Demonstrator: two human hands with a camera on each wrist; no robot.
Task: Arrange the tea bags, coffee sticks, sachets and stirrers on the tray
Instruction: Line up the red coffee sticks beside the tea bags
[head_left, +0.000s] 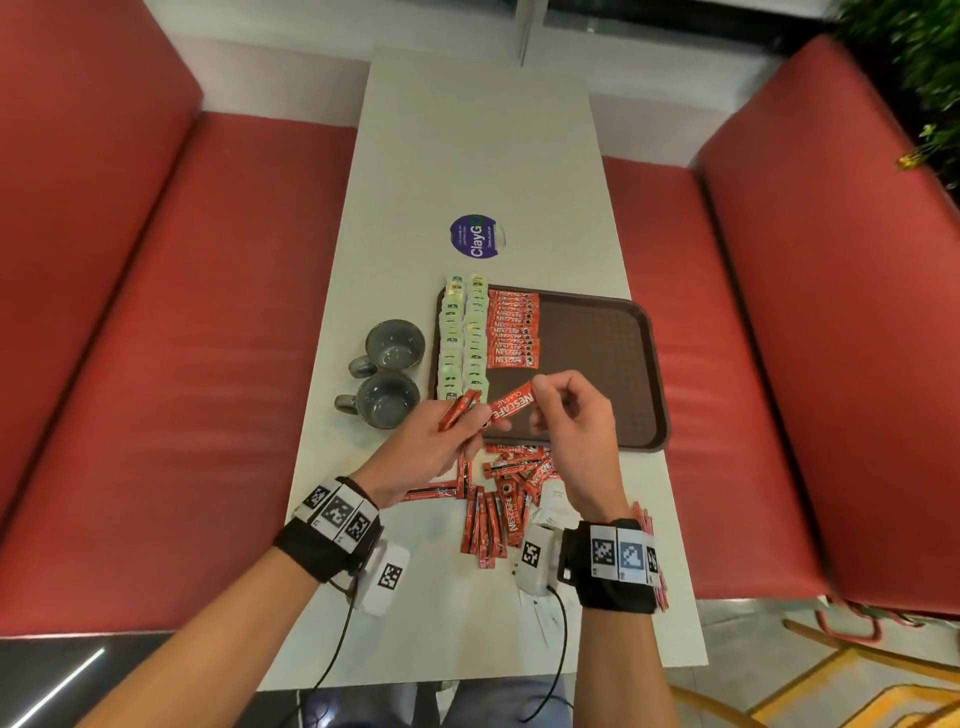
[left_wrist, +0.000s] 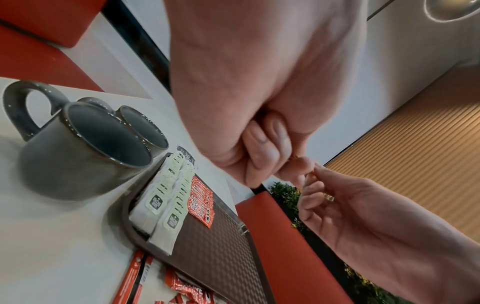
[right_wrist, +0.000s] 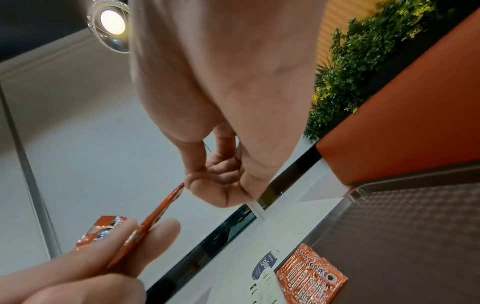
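Note:
A brown tray holds two columns of pale green tea bags along its left side. Beside them lies a row of red coffee sticks. Over the tray's near left corner my left hand grips a small bunch of red sticks. My right hand pinches the far end of one coffee stick; its near end still lies between the left fingers. In the right wrist view this stick runs edge-on from the right hand down to them.
Loose coffee sticks and white sachets are piled on the table before the tray. Two grey mugs stand left of it, a blue round sticker beyond. Thin red-striped sticks show behind my right wrist. Red benches flank the table.

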